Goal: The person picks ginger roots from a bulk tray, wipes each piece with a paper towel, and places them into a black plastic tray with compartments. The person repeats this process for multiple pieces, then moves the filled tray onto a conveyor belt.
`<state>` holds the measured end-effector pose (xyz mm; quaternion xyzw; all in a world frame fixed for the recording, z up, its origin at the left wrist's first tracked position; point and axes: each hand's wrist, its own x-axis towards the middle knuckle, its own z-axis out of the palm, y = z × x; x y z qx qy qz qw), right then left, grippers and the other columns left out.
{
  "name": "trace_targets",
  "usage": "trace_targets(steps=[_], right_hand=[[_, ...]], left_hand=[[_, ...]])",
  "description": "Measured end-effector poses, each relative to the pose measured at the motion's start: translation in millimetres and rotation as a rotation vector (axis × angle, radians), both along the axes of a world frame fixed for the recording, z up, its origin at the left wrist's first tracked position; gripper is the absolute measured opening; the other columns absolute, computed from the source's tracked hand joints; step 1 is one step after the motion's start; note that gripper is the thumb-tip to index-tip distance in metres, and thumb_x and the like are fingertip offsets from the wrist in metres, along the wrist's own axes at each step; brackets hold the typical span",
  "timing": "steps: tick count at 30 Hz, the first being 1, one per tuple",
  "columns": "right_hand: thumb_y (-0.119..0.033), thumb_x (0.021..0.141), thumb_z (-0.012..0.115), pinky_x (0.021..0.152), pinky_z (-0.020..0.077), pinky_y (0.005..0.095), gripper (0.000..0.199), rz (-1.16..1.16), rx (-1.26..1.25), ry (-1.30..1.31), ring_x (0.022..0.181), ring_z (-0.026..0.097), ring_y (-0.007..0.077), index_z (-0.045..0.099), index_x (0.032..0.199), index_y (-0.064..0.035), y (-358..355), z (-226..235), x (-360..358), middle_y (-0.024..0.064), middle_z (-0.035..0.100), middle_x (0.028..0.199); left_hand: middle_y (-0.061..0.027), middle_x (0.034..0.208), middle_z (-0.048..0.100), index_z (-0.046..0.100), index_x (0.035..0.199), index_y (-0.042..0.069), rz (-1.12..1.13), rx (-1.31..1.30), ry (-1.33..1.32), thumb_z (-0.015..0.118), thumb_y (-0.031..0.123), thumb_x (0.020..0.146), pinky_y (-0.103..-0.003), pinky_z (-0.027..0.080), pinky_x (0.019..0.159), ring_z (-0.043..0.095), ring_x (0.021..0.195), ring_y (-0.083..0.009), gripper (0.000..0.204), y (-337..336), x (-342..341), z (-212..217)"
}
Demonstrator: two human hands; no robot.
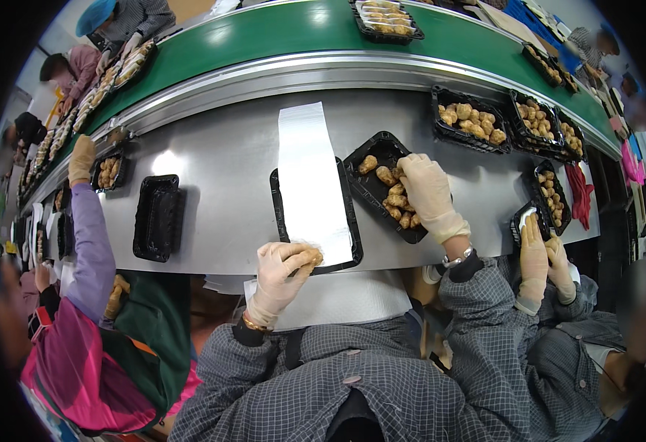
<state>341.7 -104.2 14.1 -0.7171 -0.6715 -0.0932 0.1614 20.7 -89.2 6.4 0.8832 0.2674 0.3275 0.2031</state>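
My left hand (278,274), in a pale glove, pinches a small tan-brown, rounded, mushroom-like piece (310,256) above the near end of a white strip (309,166). That strip lies lengthwise over a black plastic tray (279,210) and extends past its far edge. Just to the right, a tilted black tray (354,177) holds several similar pieces (396,197). My gloved right hand (427,193) reaches over that tray's right side with its fingers bent down among the pieces. Whatever the fingertips grip is hidden.
An unfilled black tray (157,221) stands at left on the metal table (220,155). Filled trays (472,125) line the back right. Beyond a metal rail runs a green conveyor belt (264,37). Co-workers sit close on both sides; a purple sleeve (91,236) reaches across at left.
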Motion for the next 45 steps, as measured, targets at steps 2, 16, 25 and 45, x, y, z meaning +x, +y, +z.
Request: trace_targets(steps=[2,16,25,45], right_hand=[[-0.004,0.082,0.063,0.076,0.0528,0.0354,0.014,-0.033,0.010,0.284,0.089,0.062,0.0280,0.060,0.096,-0.0027,-9.1,0.0,-6.1,0.0101,0.063,0.097],[-0.018,0.094,0.064,0.091,0.0489,0.0277,0.032,0.081,-0.250,1.773,0.102,0.060,0.0165,0.058,0.119,0.0011,-26.0,36.3,-62.4,0.0073,0.062,0.110],[-0.006,0.078,0.073,0.075,0.0520,0.0329,0.024,0.244,-0.066,0.838,0.086,0.065,0.0234,0.066,0.100,-0.0052,-52.5,15.1,-128.3,0.0072,0.068,0.094],[-0.009,0.073,0.074,0.085,0.0490,0.0369,0.025,0.288,-0.131,0.650,0.093,0.062,0.0285,0.068,0.097,-0.0054,-52.4,22.2,-127.9,0.0090,0.068,0.097]], left_hand=[[0.0019,0.098,0.069,0.071,0.095,0.013,0.000,-0.003,-0.008,0.079,0.008,0.072,-0.034,0.038,0.084,0.059,0.088,-0.0162,0.025,-1.0,-0.3,-2.3],[0.0046,0.100,0.067,0.070,0.097,0.015,0.008,-0.014,-0.015,0.078,0.010,0.074,-0.032,0.036,0.083,0.059,0.087,-0.0141,0.025,-1.3,-2.9,-4.5],[0.0019,0.101,0.068,0.069,0.098,0.013,0.016,-0.025,-0.043,0.077,0.006,0.072,-0.035,0.037,0.085,0.060,0.091,-0.0165,0.028,-1.9,-5.1,-7.8],[-0.0024,0.093,0.066,0.071,0.093,0.011,0.053,0.127,-0.201,0.079,0.007,0.065,-0.036,0.048,0.072,0.062,0.084,-0.0220,0.030,-10.8,20.0,-23.4]])
